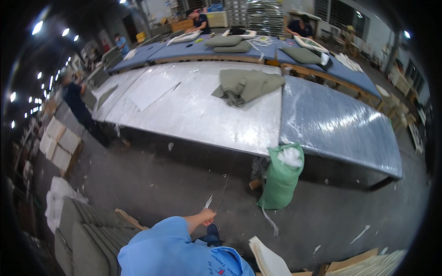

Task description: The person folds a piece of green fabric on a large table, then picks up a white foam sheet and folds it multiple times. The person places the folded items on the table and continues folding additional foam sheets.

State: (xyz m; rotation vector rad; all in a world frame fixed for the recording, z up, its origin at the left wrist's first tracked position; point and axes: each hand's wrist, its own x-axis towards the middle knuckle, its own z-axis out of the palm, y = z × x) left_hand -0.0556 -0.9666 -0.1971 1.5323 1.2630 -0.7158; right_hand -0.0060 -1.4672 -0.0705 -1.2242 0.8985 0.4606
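Note:
My left hand (207,216) hangs in front of my body over the grey floor, its fingers curled in. What it holds, if anything, is too small to make out. Just beyond it shows a thin white scrap (208,201); whether it touches the hand I cannot tell. Below the hand is my dark shoe (213,230). My right hand is out of the picture. By my right side a cream, board-like piece (269,257) sticks up. To the left of my body stands a stack of grey-green cushions (87,234).
Ahead runs a long plastic-wrapped table (193,110) with crumpled grey-green fabric (248,85) and a white sheet (152,91). A green sack (281,181) with white filling stands against its front edge. Several people work around the tables. White scraps lie on the floor.

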